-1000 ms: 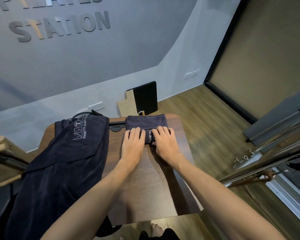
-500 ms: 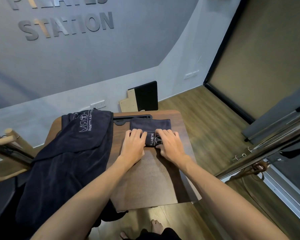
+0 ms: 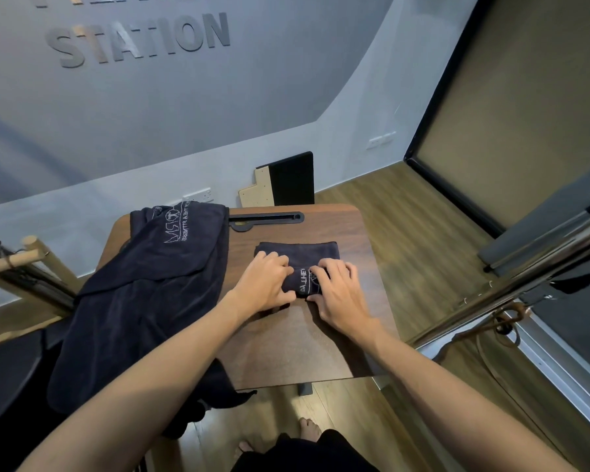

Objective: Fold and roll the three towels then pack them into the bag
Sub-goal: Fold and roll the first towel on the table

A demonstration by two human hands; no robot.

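Observation:
A small dark navy towel [image 3: 298, 250] with white lettering lies folded on the brown table [image 3: 304, 342], its near end curled into a roll. My left hand [image 3: 264, 284] grips the roll's left side, fingers curled over it. My right hand [image 3: 338, 291] grips the right side, fingers on top and thumb underneath. A larger pile of dark navy towels [image 3: 143, 294] with a white logo drapes over the table's left half and hangs off its near left edge. No bag is visible.
A black slotted tray [image 3: 266, 219] sits at the table's far edge. A black and beige board [image 3: 283, 180] leans on the wall behind. Wooden rods [image 3: 17, 260] stand left; a metal frame [image 3: 511, 284] crosses on the right. My bare feet [image 3: 307, 430] show below.
The flat part of the small towel has grown shorter as both hands rolled its near end away from me. The lettering has turned over onto the top of the roll.

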